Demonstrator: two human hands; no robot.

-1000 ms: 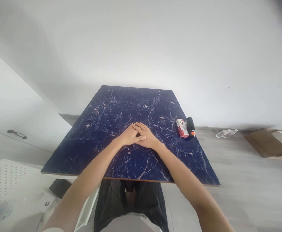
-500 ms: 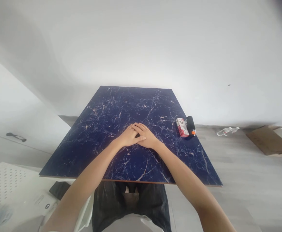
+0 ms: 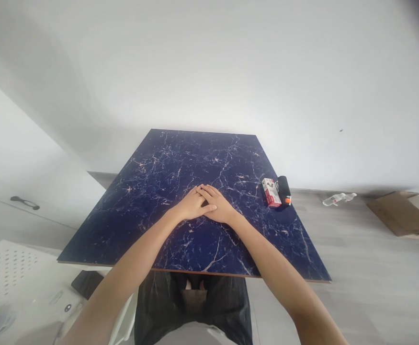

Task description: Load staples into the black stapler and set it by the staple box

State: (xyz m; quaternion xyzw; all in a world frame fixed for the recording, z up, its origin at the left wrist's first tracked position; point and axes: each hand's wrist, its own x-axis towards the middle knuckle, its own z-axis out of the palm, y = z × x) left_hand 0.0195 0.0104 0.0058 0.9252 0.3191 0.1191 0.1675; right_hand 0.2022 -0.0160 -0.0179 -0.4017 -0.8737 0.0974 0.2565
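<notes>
both grips are open: left hand (image 3: 190,205) and right hand (image 3: 220,207) are overlapped on the white-veined blue tabletop (image 3: 191,158). a boxy carton (image 3: 271,192) is set beside a black cylinder (image 3: 283,188); a pale wall (image 3: 209,72) is seen beyond.

Clear bottles (image 3: 334,199) near cardboard box (image 3: 401,213)

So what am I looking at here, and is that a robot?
No robot here: these are a person's own bare hands, seen by one camera worn on the head, looking forward and down. The left hand and right hand rest together on a dark blue, marble-patterned table, fingers overlapping, with nothing visible held. Toward the table's right edge lie a small red-and-white box and, beside it, a black object with an orange part; I can't tell what it is.
</notes>
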